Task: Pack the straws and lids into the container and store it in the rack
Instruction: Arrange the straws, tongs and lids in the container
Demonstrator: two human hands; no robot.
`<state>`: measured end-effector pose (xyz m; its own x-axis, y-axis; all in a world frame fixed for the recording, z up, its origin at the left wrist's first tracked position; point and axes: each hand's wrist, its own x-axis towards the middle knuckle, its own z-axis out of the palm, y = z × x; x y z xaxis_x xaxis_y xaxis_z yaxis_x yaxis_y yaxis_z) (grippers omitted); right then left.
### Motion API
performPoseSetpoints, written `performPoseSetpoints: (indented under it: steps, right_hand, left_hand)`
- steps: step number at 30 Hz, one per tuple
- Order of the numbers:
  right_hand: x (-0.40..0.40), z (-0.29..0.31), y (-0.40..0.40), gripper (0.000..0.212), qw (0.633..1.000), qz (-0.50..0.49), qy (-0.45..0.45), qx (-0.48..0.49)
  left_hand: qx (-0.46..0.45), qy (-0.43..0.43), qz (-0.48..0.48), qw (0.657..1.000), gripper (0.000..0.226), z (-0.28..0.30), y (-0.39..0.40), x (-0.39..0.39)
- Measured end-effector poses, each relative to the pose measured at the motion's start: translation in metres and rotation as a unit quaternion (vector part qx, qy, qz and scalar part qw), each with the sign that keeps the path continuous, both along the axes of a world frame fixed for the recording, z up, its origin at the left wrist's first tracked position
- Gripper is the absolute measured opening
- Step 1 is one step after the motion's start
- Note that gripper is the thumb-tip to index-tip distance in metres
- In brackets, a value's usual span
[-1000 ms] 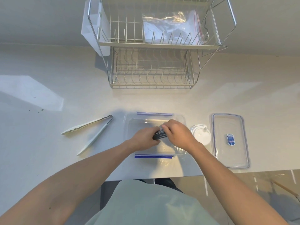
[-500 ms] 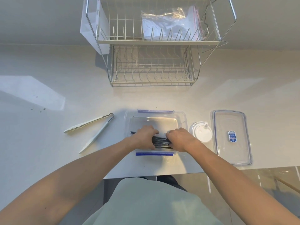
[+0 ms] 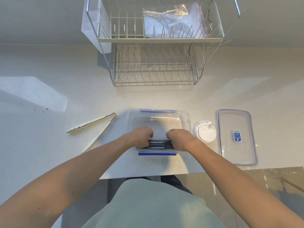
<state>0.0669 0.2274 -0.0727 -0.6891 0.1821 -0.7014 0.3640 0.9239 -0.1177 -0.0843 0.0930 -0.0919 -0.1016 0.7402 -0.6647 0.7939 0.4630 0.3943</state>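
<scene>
Cream-white plastic tongs [image 3: 93, 129], splayed open, lie at the left on the pale counter [image 3: 49, 145]; idle.

Clear rectangular plastic container [image 3: 185, 116] with blue side clasps, centre, near the counter's front edge. Inside, along its near wall, lies a bundle of thin black straws [image 3: 160, 144], lengthways left to right.

Left hand [image 3: 142, 137]: fingers curled down over the left end of the bundle, holding it. Right hand [image 3: 178, 139]: likewise curled round the right end.

Straws, by judgement: very light, slim, springy, smooth enough to fan out or roll; best held at both ends as a bunch and pressed flat before release.

White round cup lids [image 3: 204, 133], stacked just right of the container; probably light, thin and easy to dent, best taken by the rim.

Clear container cover [image 3: 236, 137] with a blue label, far right.

Two-tier wire dish rack [image 3: 154, 63], far centre, a clear plastic bag [image 3: 171, 20] on its upper tier.
</scene>
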Motion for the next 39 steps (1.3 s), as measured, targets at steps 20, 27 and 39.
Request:
performPoseSetpoints:
  steps: [20,27,39]
  right_hand:
    - [-0.011,0.014,-0.004,0.029,0.991,-0.043,0.102,0.072]
    - [-0.063,0.048,-0.005,0.025,0.923,-0.143,0.35,0.075]
    - [-0.19,0.02,-0.105,0.034,0.953,0.14,0.269,0.017]
  left_hand:
    - [0.055,-0.012,0.018,0.998,0.04,0.022,0.001,-0.004]
    - [0.329,0.011,0.272,0.904,0.024,0.06,-0.021,-0.047]
    - [0.019,0.184,0.321,0.929,0.146,0.008,-0.159,-0.111]
